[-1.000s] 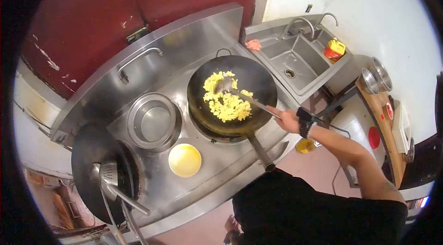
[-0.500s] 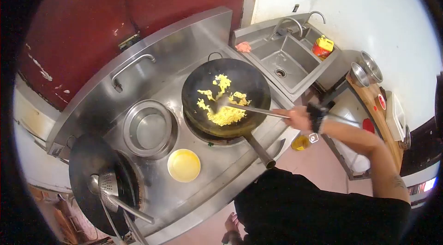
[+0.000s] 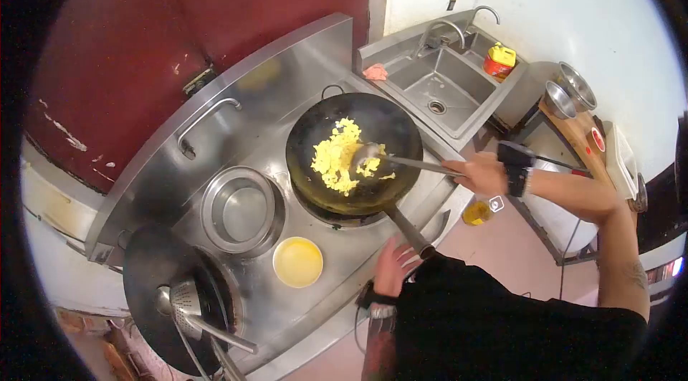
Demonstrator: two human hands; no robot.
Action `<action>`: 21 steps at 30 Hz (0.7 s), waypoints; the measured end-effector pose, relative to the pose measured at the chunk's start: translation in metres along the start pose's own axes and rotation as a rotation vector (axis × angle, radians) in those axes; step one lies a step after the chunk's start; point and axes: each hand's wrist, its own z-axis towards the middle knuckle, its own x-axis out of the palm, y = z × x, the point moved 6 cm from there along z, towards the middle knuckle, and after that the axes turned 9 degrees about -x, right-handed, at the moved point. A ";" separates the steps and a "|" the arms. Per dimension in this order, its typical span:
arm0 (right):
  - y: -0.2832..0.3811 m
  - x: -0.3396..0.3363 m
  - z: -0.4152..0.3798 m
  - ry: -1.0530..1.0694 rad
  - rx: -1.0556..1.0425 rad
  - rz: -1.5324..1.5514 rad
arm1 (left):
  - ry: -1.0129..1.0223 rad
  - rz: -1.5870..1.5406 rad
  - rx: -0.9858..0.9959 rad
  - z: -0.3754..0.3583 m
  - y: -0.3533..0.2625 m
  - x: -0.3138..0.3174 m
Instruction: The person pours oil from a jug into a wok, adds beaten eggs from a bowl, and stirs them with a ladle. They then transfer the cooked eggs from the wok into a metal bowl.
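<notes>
A black wok (image 3: 395,123) commands mid-frame, scrambled egg (image 3: 332,159) inside it, in what looks like the stirring step. A steel ladle (image 3: 419,164), gripped by the right hand (image 3: 486,174) right of centre, reaches into the egg; at lower centre the empty left hand (image 3: 391,268) spreads near the wok handle (image 3: 408,229). Turning the egg would call for a steady ladle.

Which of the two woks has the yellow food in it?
The wok nearer the sink, where the right hand works a ladle among yellow pieces; the other wok shows a metal strainer instead.
</notes>
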 end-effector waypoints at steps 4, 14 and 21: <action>0.004 0.009 -0.003 0.028 -0.067 0.116 | 0.150 -0.238 -0.099 0.033 0.001 0.037; -0.058 0.084 0.088 -0.370 0.048 0.301 | 0.144 -0.387 -0.088 0.063 0.018 0.041; -0.016 0.092 0.052 -0.182 -0.063 0.396 | 0.119 -0.338 -0.123 0.057 0.017 0.044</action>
